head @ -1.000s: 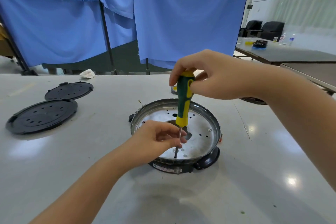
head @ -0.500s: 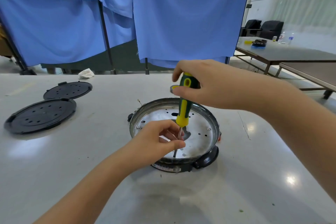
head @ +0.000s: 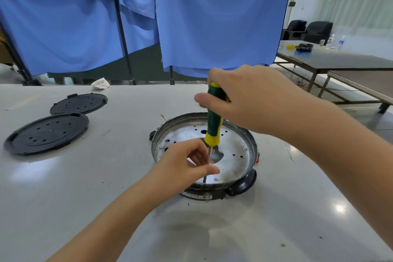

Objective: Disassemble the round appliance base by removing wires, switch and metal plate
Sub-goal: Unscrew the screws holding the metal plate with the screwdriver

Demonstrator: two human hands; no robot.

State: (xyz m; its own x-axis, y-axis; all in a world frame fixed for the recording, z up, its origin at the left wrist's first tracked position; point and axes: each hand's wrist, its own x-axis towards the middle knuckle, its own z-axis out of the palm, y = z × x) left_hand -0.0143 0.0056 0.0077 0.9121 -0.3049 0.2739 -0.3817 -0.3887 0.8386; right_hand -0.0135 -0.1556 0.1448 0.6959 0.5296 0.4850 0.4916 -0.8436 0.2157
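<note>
Standing near the middle of the grey table (head: 63, 208), the round appliance base (head: 204, 153) rests flat with its open side up. Its shiny metal plate (head: 231, 151) fills the inside of the rim and shows small holes and a larger opening near the centre. A black plastic lug (head: 242, 185) projects from the near right edge of the base.

The right hand (head: 244, 100) grips the green and yellow handle of a screwdriver (head: 213, 125), with the fingers curled round the upper part of the handle. The screwdriver stands nearly upright, tilted slightly, with its tip down on the metal plate close to the near rim.

The left hand (head: 187, 166) is positioned over the near left part of the base. Its thumb and fingers pinch the thin metal shaft of the screwdriver just below the yellow collar of the handle.

Two black perforated discs lie on the table well to the left of the base: the larger disc (head: 46, 132) nearer, the smaller disc (head: 79, 103) just behind it. A crumpled white cloth (head: 100, 83) lies at the far edge of the table. Blue curtains (head: 212, 17) hang behind the table. A second table (head: 340, 59) with small items stands at the right rear.
</note>
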